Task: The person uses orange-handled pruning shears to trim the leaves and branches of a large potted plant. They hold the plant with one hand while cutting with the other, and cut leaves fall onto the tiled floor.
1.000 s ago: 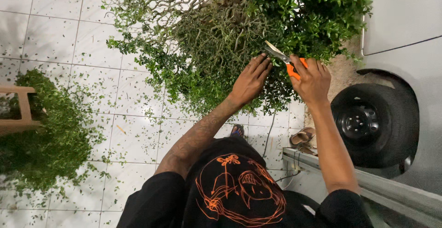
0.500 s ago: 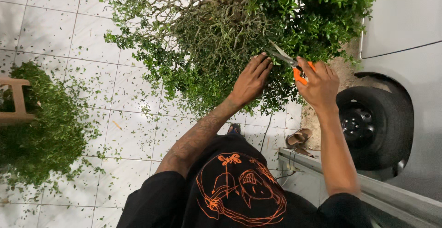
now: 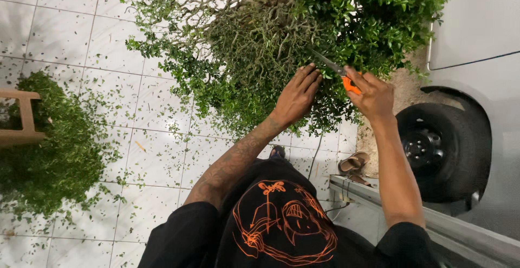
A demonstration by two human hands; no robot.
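A large leafy shrub (image 3: 281, 35) with bare twisted branches near its top fills the upper middle of the head view. My left hand (image 3: 297, 96) rests flat on its foliage, fingers together and pointing up. Just to the right, my right hand (image 3: 371, 96) grips orange-handled shears (image 3: 337, 72), whose metal blades point up-left into the leaves. Both forearms reach up from my black shirt with an orange drawing (image 3: 281, 219).
Green clippings are scattered over the white tiled floor (image 3: 81, 24). A pile of cut foliage (image 3: 49, 154) lies at the left beside a wooden stool (image 3: 24, 117). A car wheel (image 3: 441, 149) and grey car body stand at the right. Sandals (image 3: 353, 165) lie near a metal rail (image 3: 433, 219).
Both hands have shifted slightly up and left along the shrub, and the shears have moved with the right hand. The view has drifted a little.
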